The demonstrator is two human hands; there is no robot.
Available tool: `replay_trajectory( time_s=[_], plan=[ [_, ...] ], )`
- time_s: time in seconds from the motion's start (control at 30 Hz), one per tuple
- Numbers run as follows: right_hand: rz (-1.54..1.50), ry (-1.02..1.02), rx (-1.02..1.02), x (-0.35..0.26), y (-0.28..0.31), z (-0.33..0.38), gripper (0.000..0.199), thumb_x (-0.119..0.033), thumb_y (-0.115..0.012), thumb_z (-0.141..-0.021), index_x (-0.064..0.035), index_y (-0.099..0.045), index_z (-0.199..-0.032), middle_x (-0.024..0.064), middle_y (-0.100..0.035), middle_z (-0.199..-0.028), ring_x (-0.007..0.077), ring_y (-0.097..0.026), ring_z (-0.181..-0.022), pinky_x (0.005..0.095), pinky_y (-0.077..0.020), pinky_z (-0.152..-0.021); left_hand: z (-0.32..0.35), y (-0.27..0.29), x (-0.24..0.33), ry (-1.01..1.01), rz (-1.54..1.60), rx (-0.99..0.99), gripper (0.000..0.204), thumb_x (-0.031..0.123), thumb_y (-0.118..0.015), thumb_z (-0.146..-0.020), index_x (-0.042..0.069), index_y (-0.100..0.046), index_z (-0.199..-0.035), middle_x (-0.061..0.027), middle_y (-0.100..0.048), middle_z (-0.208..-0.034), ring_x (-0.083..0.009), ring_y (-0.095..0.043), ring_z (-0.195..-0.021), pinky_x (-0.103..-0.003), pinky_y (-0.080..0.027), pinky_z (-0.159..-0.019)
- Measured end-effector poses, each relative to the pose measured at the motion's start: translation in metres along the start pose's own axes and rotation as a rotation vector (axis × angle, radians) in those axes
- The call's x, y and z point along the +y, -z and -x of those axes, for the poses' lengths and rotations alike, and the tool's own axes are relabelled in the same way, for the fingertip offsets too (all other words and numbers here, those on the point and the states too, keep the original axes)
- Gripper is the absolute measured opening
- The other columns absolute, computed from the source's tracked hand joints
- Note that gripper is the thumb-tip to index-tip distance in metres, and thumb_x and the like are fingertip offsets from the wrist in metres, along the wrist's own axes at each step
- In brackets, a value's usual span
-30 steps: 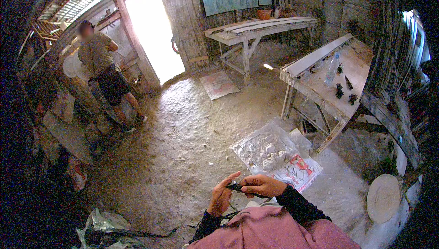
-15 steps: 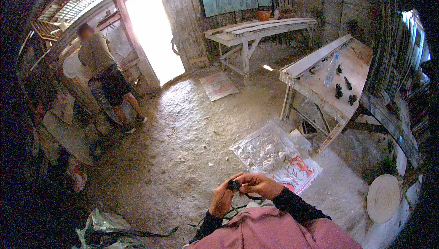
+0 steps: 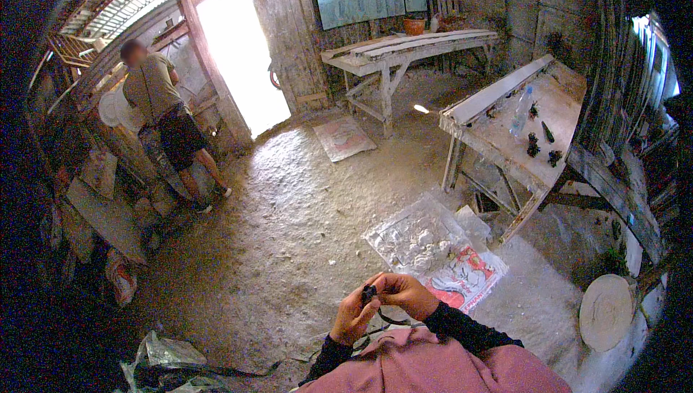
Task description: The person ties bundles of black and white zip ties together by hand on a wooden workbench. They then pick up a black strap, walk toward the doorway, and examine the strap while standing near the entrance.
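Both hands meet low in the middle of the head view, in front of my pink clothing. My left hand (image 3: 351, 319) is closed round a small dark bundle (image 3: 369, 294), perhaps a coil of black strip; its exact kind is not clear. My right hand (image 3: 408, 296) pinches at the bundle's right side, fingertips bent in and partly hidden. A black strip (image 3: 390, 319) loops below the hands. More of it trails left over the floor toward a clear plastic bag (image 3: 170, 353).
A plastic sheet with whitish lumps (image 3: 419, 238) and a printed sack (image 3: 469, 277) lie ahead. At right stands a worktable (image 3: 462, 133) with a bottle (image 3: 520, 113) and several dark bundles. A round pale disc (image 3: 605, 313) is far right. Another person (image 3: 162, 97) stands left.
The dark bundle has turned more upright in my left fingers, and the left thumb now lies across below it. The trailing strip on the floor has shifted slightly.
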State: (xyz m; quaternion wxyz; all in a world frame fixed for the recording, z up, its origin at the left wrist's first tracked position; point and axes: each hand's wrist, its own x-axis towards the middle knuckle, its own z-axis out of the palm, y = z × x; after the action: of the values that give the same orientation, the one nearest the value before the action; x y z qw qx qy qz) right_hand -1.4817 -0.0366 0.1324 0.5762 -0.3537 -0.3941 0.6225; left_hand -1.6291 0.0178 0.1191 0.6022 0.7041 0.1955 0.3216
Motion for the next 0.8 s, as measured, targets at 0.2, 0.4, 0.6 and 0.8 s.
replay_trajectory(
  time_s=[0.2, 0.4, 0.6, 0.8],
  plan=[
    [0.003, 0.101, 0.06, 0.008, -0.002, -0.001, 0.009, -0.002, -0.06, -0.078, -0.0055, -0.051, -0.078, 0.002, -0.056, -0.087, 0.0102, -0.053, -0.08, 0.0239, -0.0436, -0.074, 0.0, 0.002, 0.0, 0.035, -0.186, 0.004, 0.042, 0.031, -0.04, -0.09, 0.001, -0.044, -0.12, -0.017, -0.052, -0.115, -0.0262, -0.051, -0.106, -0.032, -0.04, -0.087],
    [0.086, 0.137, 0.096, 0.013, -0.001, -0.003, 0.012, -0.005, -0.061, -0.078, -0.0053, -0.05, -0.077, 0.0023, -0.056, -0.087, 0.0104, -0.053, -0.079, 0.0232, -0.0434, -0.072, -0.002, 0.004, -0.008, -0.013, -0.328, -0.036, 0.044, 0.035, -0.031, -0.092, 0.005, -0.042, -0.122, -0.0177, -0.049, -0.117, -0.0343, -0.051, -0.101, -0.034, -0.042, -0.083],
    [0.089, 0.111, 0.118, 0.014, 0.002, -0.001, 0.011, -0.006, -0.061, -0.079, -0.0061, -0.051, -0.076, 0.0004, -0.056, -0.08, 0.0085, -0.052, -0.075, 0.0225, -0.043, -0.069, -0.001, 0.003, 0.0, -0.035, -0.36, -0.076, 0.05, 0.04, -0.025, -0.092, 0.005, -0.037, -0.126, -0.0179, -0.044, -0.123, -0.0373, -0.05, -0.1, -0.035, -0.041, -0.082],
    [0.156, 0.179, 0.137, 0.012, -0.003, -0.004, 0.014, -0.007, -0.063, -0.078, -0.0071, -0.05, -0.073, -0.0014, -0.053, -0.073, 0.0067, -0.05, -0.07, 0.0216, -0.0422, -0.065, -0.002, -0.001, 0.011, -0.016, -0.212, -0.046, 0.051, 0.039, -0.028, -0.092, 0.003, -0.037, -0.127, -0.0179, -0.044, -0.121, -0.0324, -0.049, -0.104, -0.033, -0.038, -0.086]
  ],
)
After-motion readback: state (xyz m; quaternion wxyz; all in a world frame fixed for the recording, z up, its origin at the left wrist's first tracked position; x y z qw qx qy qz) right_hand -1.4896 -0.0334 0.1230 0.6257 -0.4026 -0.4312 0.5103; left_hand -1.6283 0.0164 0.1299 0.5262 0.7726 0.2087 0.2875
